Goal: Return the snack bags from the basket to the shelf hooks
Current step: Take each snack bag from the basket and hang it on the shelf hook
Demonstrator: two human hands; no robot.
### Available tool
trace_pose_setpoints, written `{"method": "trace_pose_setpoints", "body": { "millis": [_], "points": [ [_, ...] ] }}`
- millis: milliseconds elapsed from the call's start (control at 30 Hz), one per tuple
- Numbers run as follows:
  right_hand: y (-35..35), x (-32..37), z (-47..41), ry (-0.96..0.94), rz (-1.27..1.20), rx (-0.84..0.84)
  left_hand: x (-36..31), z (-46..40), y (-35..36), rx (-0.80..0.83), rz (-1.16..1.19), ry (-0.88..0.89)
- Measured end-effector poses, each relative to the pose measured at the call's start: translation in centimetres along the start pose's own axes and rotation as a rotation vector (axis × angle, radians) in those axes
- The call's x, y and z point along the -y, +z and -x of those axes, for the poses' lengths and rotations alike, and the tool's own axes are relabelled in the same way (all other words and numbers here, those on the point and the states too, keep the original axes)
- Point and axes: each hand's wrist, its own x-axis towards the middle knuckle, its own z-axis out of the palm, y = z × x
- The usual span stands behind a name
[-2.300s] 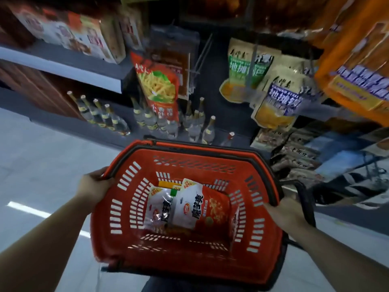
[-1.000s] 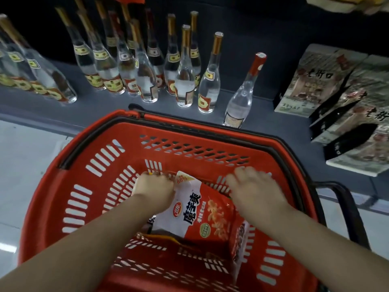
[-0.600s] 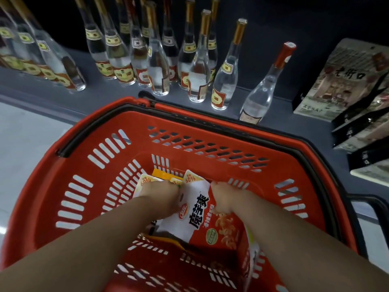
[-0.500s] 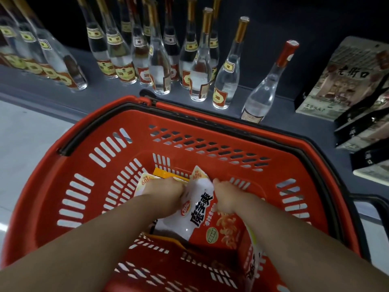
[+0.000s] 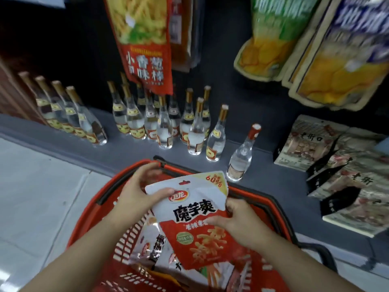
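Bag [image 5: 202, 226], light crinkly slippery foil, pinched at both upper edges by left hand [image 5: 136, 192] and right hand [image 5: 237, 222] over basket [image 5: 88, 226]; likely best held near top hang-hole.

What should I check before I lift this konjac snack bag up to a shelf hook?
1. Both hands hold the bag: ok. The left hand and right hand pinch the konjac snack bag at its sides.
2. Bag out of the red basket: ok, raised above the rim.
3. Hang hole at the bag's top: ok, visible and uncovered.
4. Free hook: cannot tell, none in view.
5. Glass bottles clear of the path: ok, they stand beyond the basket.
6. Basket emptied: not ok, more bags remain.
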Motion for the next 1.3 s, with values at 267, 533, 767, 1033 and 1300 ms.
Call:
{"method": "trace_pose_setpoints", "body": {
  "millis": [267, 533, 767, 1033, 1300],
  "points": [
    [-10.5, 26.5, 10.6, -0.184, -0.307, -0.278, -25.4, 4.5, -9.0, 0.216, 0.393, -0.012],
    [-20.4, 51.7, 24.0, -0.29, -0.375, -0.475, -52.4, 9.7, -19.9, 0.141, 0.442, 0.194],
    [-24.4, 64.3, 29.0, -0.403, -0.38, -0.618, -66.2, 11.9, -26.3, 0.128, 0.409, 0.289],
    [-28.3, 65.5, 31.1, -0.451, -0.34, -0.801, -71.8, 10.9, -24.4, 0.23, 0.41, 0.353],
    [-38.0, 64.3, 32.6, -0.467, -0.321, -0.942, -79.4, 8.2, -16.0, 0.255, 0.509, 0.444]
  ]
}}
